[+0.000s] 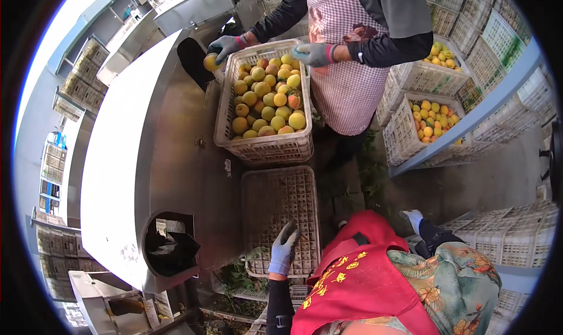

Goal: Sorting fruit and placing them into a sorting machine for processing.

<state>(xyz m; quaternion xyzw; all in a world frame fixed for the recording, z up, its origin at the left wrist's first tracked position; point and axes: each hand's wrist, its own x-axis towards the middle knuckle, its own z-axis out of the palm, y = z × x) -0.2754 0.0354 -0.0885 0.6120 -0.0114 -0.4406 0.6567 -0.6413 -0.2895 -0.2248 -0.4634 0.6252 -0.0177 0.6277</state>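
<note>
My left hand (284, 250), in a light blue glove with darker fingers, is over an empty plastic crate (311, 217) below me. Its fingers are apart and hold nothing I can see; whether they touch the crate I cannot tell. Out to the right, my right hand (413, 219), gloved too, is stretched away from my body with nothing visible in it. Beyond the empty crate stands a whitish crate (221, 124) heaped with round yellow-green, red-blushed fruit (264, 90), like peaches.
A co-worker in a checked apron (352, 59) stands behind the full crate, holding a fruit (212, 62) in one gloved hand. To the left, a metal machine (170, 135) has a dark round opening (170, 247). Fruit crates (431, 83) and a blue post (469, 115) stand at right.
</note>
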